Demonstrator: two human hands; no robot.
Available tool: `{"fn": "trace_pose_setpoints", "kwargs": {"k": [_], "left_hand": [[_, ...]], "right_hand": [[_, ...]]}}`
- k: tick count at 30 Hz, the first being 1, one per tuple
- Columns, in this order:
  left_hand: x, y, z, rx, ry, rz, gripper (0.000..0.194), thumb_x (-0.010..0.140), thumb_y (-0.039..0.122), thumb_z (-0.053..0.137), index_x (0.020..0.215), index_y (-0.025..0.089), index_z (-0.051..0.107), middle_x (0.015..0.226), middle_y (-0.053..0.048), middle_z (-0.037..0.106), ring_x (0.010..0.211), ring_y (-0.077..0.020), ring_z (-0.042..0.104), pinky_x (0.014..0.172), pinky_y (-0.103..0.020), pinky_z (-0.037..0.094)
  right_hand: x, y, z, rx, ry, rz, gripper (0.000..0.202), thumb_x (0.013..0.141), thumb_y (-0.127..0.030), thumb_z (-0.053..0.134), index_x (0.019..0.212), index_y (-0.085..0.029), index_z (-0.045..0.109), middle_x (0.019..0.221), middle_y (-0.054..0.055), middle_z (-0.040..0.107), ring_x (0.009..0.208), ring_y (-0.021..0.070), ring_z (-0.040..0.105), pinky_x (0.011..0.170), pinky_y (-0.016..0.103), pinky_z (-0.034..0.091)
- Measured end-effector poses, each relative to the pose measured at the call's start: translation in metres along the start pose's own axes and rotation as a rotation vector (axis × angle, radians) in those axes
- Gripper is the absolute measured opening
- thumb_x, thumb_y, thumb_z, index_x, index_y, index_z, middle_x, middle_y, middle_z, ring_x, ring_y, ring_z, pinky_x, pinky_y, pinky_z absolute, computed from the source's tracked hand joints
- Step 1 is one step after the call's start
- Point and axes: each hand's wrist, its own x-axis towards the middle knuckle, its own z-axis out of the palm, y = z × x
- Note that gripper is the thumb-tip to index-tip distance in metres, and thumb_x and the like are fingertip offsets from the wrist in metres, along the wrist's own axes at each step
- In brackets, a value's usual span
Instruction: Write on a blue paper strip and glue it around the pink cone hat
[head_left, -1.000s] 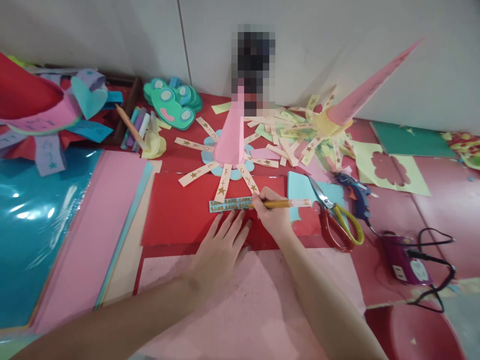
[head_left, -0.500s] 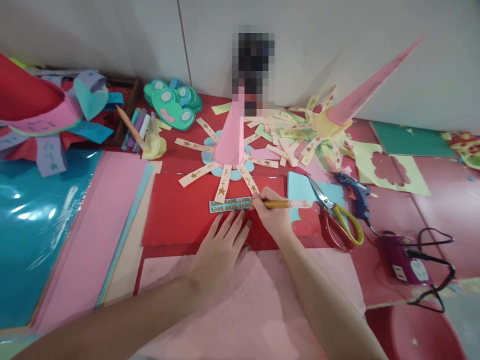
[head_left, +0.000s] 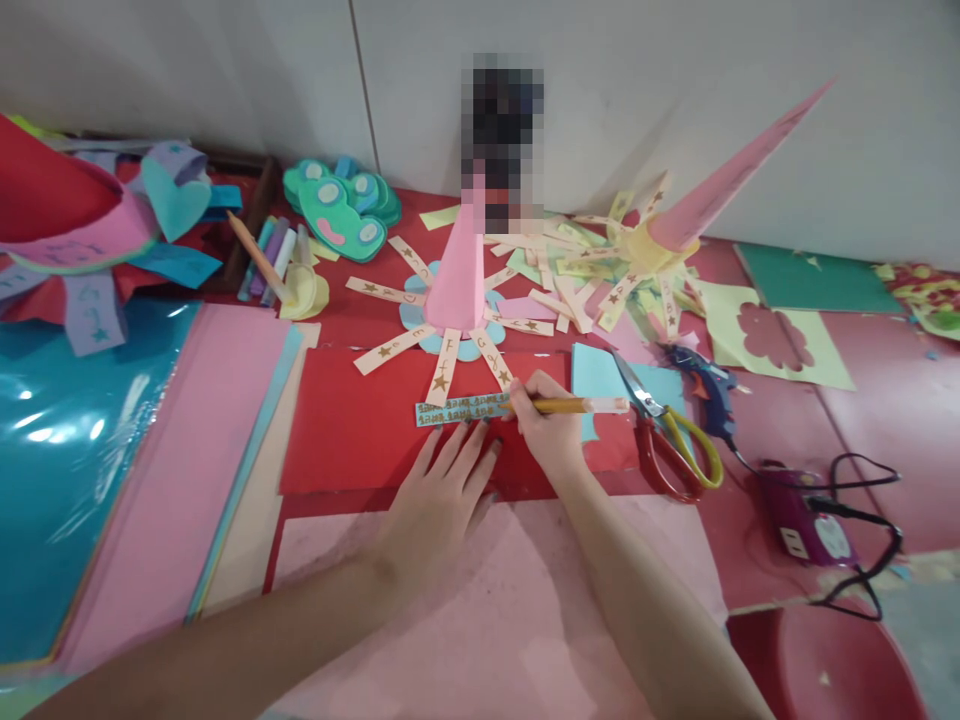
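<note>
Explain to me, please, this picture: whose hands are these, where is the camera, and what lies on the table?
There is no machine: these are a person's two bare hands, seen from a camera worn on the head. The right hand holds a gold pen, its tip at a blue paper strip bearing rows of writing. The left hand rests palm-down over red paper, at the strip's near edge. Around them are a pink paper cone, scissors with one red and one yellow handle, a glue gun and green frog cutouts.
</note>
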Motion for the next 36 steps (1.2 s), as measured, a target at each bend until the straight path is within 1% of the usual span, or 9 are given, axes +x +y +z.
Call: {"fn": "trace_pose_setpoints", "kwargs": {"k": [4, 9, 13, 17, 21, 27, 31, 36], "left_hand": [[0.0006, 0.0003, -0.0009, -0.004, 0.005, 0.0, 0.041, 0.093, 0.03, 0.032, 0.129, 0.015, 0.048, 0.132, -0.01, 0.052, 0.123, -0.0241, 0.045, 0.104, -0.042, 0.032], [0.0015, -0.0002, -0.0013, 0.006, 0.018, 0.009, 0.041, 0.093, 0.028, 0.033, 0.128, 0.015, 0.049, 0.132, -0.01, 0.053, 0.122, -0.0249, 0.046, 0.102, -0.043, 0.034], [0.0012, -0.0004, -0.0017, 0.015, 0.022, 0.013, 0.041, 0.093, 0.028, 0.032, 0.127, 0.014, 0.05, 0.131, -0.01, 0.053, 0.121, -0.0246, 0.047, 0.102, -0.043, 0.034], [0.0011, 0.0, -0.0024, 0.019, 0.025, 0.016, 0.041, 0.094, 0.029, 0.031, 0.127, 0.014, 0.05, 0.13, -0.01, 0.054, 0.121, -0.0244, 0.047, 0.102, -0.042, 0.034], [0.0013, 0.0001, -0.0026, 0.016, 0.012, 0.012, 0.041, 0.094, 0.029, 0.031, 0.127, 0.015, 0.05, 0.131, -0.01, 0.053, 0.121, -0.0241, 0.047, 0.102, -0.042, 0.034], [0.0011, -0.0004, -0.0027, -0.008, 0.005, 0.005, 0.041, 0.093, 0.028, 0.033, 0.128, 0.014, 0.049, 0.131, -0.011, 0.053, 0.121, -0.0247, 0.047, 0.103, -0.042, 0.033], [0.001, -0.0004, -0.0027, -0.003, 0.002, 0.013, 0.04, 0.093, 0.028, 0.034, 0.127, 0.014, 0.05, 0.131, -0.011, 0.053, 0.121, -0.0253, 0.047, 0.103, -0.043, 0.033], [0.0012, -0.0003, -0.0027, 0.025, 0.029, 0.01, 0.04, 0.093, 0.028, 0.034, 0.127, 0.014, 0.05, 0.132, -0.009, 0.053, 0.12, -0.0252, 0.048, 0.102, -0.043, 0.034]], "right_hand": [[0.0001, -0.0006, 0.0001, -0.031, -0.015, 0.0, 0.034, 0.079, -0.03, 0.049, 0.053, -0.022, 0.029, 0.042, -0.008, 0.032, 0.041, 0.0074, 0.041, 0.043, 0.02, 0.031], [-0.0002, 0.0009, 0.0006, -0.015, -0.006, 0.015, 0.034, 0.08, -0.031, 0.048, 0.053, -0.022, 0.029, 0.042, -0.008, 0.032, 0.04, 0.0068, 0.038, 0.042, 0.02, 0.03], [-0.0002, 0.0024, 0.001, -0.04, -0.017, -0.043, 0.034, 0.078, -0.027, 0.049, 0.053, -0.022, 0.026, 0.043, -0.008, 0.03, 0.04, 0.0061, 0.035, 0.042, 0.021, 0.028], [-0.0005, 0.0031, 0.0015, -0.04, 0.013, -0.027, 0.034, 0.079, -0.027, 0.048, 0.054, -0.022, 0.025, 0.044, -0.008, 0.031, 0.04, 0.0065, 0.037, 0.043, 0.021, 0.029], [-0.0007, 0.0022, 0.0009, -0.032, 0.004, 0.0, 0.033, 0.08, -0.029, 0.048, 0.054, -0.022, 0.028, 0.044, -0.008, 0.031, 0.041, 0.0074, 0.04, 0.044, 0.021, 0.03], [-0.0005, 0.0008, 0.001, -0.038, -0.002, -0.059, 0.034, 0.076, -0.025, 0.048, 0.052, -0.022, 0.023, 0.045, -0.008, 0.027, 0.041, 0.007, 0.038, 0.042, 0.021, 0.029], [-0.0006, 0.0018, 0.0011, -0.04, -0.005, -0.032, 0.034, 0.077, -0.027, 0.048, 0.053, -0.022, 0.025, 0.044, -0.008, 0.029, 0.041, 0.0067, 0.037, 0.042, 0.02, 0.03], [-0.0003, 0.0013, 0.001, -0.024, -0.016, -0.028, 0.034, 0.077, -0.027, 0.048, 0.053, -0.022, 0.024, 0.045, -0.008, 0.028, 0.041, 0.0068, 0.038, 0.043, 0.021, 0.03]]}}
